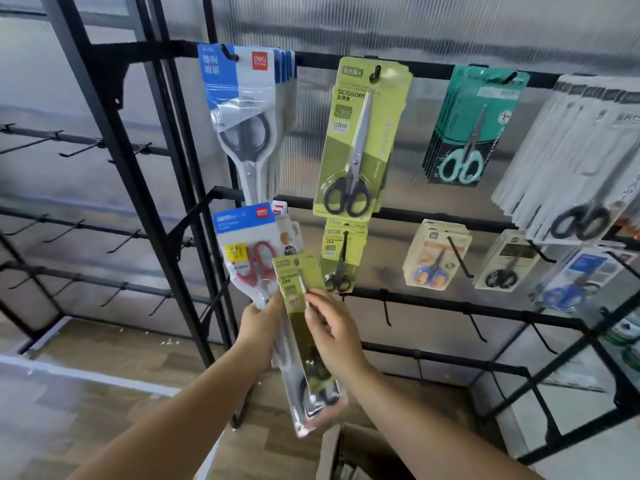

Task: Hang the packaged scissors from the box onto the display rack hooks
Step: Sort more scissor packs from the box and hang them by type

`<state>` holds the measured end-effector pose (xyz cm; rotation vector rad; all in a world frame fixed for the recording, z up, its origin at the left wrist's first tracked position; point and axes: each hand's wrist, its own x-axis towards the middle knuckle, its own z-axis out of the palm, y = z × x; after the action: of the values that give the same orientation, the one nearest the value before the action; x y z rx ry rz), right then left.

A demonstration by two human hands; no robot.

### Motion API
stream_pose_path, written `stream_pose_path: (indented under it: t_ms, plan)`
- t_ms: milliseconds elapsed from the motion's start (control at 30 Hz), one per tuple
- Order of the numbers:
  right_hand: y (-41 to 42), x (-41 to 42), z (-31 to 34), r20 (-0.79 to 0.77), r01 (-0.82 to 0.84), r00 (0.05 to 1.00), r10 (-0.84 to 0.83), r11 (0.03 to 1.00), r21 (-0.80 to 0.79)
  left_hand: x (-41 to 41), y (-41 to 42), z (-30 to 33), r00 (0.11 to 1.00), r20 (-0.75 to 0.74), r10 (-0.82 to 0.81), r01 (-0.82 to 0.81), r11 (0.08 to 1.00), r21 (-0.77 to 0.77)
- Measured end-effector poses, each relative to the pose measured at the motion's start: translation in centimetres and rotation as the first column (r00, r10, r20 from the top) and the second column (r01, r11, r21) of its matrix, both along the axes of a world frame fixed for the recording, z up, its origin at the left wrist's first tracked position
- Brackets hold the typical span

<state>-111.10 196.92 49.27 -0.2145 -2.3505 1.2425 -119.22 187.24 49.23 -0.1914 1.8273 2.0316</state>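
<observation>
Holding green-carded scissors pack point(300, 317) below the rack: left hand point(258, 329) grips the bundle, right hand point(330, 332) pinches its card. We judge it light, stiff, slippery; grip near hang-hole.

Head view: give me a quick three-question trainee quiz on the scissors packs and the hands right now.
1. True or false: the right hand is empty.
2. Which colour is the pack on the top rail's leftmost hook? A) blue and white B) teal C) green
3. Fill in: the left hand holds a bundle of packs; the front one, the green pack, reads ____.

Key
1. False: its fingers pinch the green pack.
2. A: the blue and white pack hangs there; the large green pack and the teal pack hang further right.
3. SCISSORS.
</observation>
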Motion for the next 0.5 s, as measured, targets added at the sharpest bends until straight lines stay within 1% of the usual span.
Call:
stream_pose_path:
  t_ms: [67, 100, 167, 200, 233, 267, 300, 333, 367, 433, 500]
  plan:
    - [0.2, -0.1, 0.0, 0.015, 0.010, 1.000, -0.012, 0.989, 0.149, 0.1, -0.4, 0.0, 0.994, 0.108, -0.016, 0.005, 0.995, 0.101]
    - [0.3, -0.3, 0.0, 0.026, 0.024, 0.999, -0.029, 0.979, 0.204, 0.1, -0.5, 0.0, 0.990, 0.136, -0.032, 0.014, 0.991, 0.132]
    - [0.6, -0.7, 0.0, 0.114, 0.090, 0.986, -0.118, 0.971, 0.224, 0.0, -0.8, -0.1, 0.990, 0.127, -0.067, 0.048, 0.988, 0.148]
    - [0.9, -0.8, -0.1, 0.187, 0.128, 0.969, -0.163, 0.974, 0.188, -0.1, -0.8, -0.1, 0.992, 0.107, -0.069, 0.053, 0.987, 0.149]
    - [1.3, -0.9, -0.2, 0.257, 0.147, 0.951, -0.170, 0.983, 0.107, -0.2, -0.8, -0.2, 0.994, 0.089, -0.059, 0.046, 0.988, 0.148]
    - [1.6, -0.8, -0.3, 0.300, 0.143, 0.945, -0.131, 0.990, -0.017, -0.3, -0.8, -0.2, 0.997, 0.070, -0.044, 0.033, 0.989, 0.146]
    - [1.8, -0.7, -0.5, 0.305, 0.124, 0.950, -0.073, 0.981, -0.149, -0.4, -0.8, -0.3, 0.998, 0.059, -0.035, 0.026, 0.989, 0.144]
    - [1.8, -0.5, -0.9, 0.285, 0.109, 0.958, -0.042, 0.968, -0.225, -0.5, -0.7, -0.5, 0.998, 0.054, -0.033, 0.025, 0.990, 0.139]
    - [1.9, -0.3, -1.2, 0.252, 0.111, 0.966, -0.056, 0.971, -0.210, -0.6, -0.7, -0.7, 0.998, 0.056, -0.035, 0.027, 0.991, 0.134]
    - [2.2, 0.4, -1.7, 0.166, 0.172, 0.972, -0.166, 0.985, -0.024, -0.8, -0.7, -1.1, 0.998, 0.052, -0.037, 0.031, 0.992, 0.123]
    - [3.1, 0.8, -1.9, 0.090, 0.235, 0.964, -0.249, 0.962, 0.142, -1.0, -0.9, -1.6, 0.999, 0.037, -0.036, 0.032, 0.994, 0.103]
